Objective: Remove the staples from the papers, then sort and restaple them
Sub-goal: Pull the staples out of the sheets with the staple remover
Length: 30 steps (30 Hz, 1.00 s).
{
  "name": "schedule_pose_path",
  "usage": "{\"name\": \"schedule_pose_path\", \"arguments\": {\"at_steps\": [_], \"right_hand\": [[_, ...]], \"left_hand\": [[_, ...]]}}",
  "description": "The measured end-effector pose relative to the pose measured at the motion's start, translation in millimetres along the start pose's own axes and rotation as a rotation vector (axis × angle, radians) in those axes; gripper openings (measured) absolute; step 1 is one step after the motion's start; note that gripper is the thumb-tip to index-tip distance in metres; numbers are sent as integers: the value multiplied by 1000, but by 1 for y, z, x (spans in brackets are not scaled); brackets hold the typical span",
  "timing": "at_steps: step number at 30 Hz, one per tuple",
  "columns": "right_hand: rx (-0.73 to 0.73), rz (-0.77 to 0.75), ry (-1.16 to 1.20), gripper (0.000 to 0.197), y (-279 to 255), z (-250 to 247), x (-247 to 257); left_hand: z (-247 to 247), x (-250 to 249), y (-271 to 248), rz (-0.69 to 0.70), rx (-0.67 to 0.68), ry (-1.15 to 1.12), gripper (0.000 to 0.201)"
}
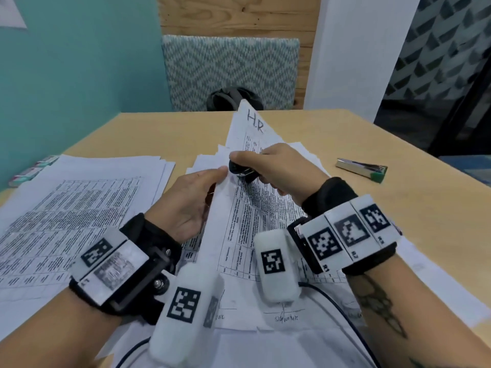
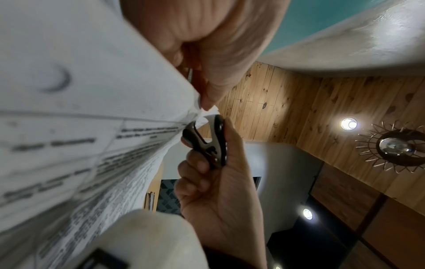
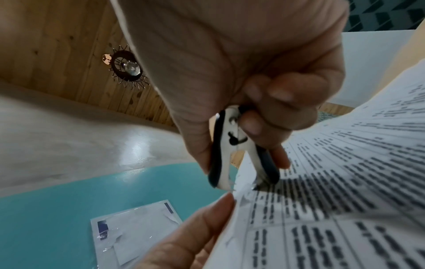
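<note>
My left hand [image 1: 210,181] pinches the left edge of a stapled set of printed forms [image 1: 247,208] marked "H.R", lifted off the table and tilted. My right hand [image 1: 248,168] grips a black and metal staple remover [image 1: 240,172] at the set's upper left corner, just beyond my left thumb. In the right wrist view the staple remover [image 3: 234,151] has its jaws on either side of the paper's edge [image 3: 345,200]. The left wrist view shows the staple remover [image 2: 207,143] biting the corner of the forms [image 2: 92,127]. The staple itself is hidden.
A stack of printed sheets [image 1: 79,208] lies on the wooden table [image 1: 398,221] to the left, and more loose sheets lie under the lifted set. A metal stapler [image 1: 361,170] with a green end rests at the right. Small staple boxes [image 1: 34,170] sit at the far left edge. A patterned chair [image 1: 231,70] stands behind the table.
</note>
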State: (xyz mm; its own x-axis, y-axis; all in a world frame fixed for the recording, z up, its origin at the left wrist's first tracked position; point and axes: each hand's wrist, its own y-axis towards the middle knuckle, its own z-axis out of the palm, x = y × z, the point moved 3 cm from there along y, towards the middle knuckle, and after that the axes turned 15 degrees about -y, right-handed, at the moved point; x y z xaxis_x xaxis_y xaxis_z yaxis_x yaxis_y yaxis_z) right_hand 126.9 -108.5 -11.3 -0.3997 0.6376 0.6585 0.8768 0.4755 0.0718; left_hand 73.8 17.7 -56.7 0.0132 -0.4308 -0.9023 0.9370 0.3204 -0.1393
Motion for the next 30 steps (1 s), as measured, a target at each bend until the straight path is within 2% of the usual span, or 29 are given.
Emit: {"name": "schedule_pose_path", "arguments": {"at_steps": [8,14,19,24,30], "right_hand": [[-13,-28,-45,40,-1,1,1],[-17,-59,-63,36,2,3,0],[-43,-41,-39,59,6,3,-3],[-57,-41,-35,36,5,2,-4],[-61,-29,-58,38,3,2,-2]], "left_hand": [[0,0,-2,-6,-24,-22,16],[2,-2,-3,20,-24,10,17],[4,-3,-4,40,-29,27,18],[5,-2,-7,47,-16,46,19],[4,-1,-6,64,-42,73,23]]}}
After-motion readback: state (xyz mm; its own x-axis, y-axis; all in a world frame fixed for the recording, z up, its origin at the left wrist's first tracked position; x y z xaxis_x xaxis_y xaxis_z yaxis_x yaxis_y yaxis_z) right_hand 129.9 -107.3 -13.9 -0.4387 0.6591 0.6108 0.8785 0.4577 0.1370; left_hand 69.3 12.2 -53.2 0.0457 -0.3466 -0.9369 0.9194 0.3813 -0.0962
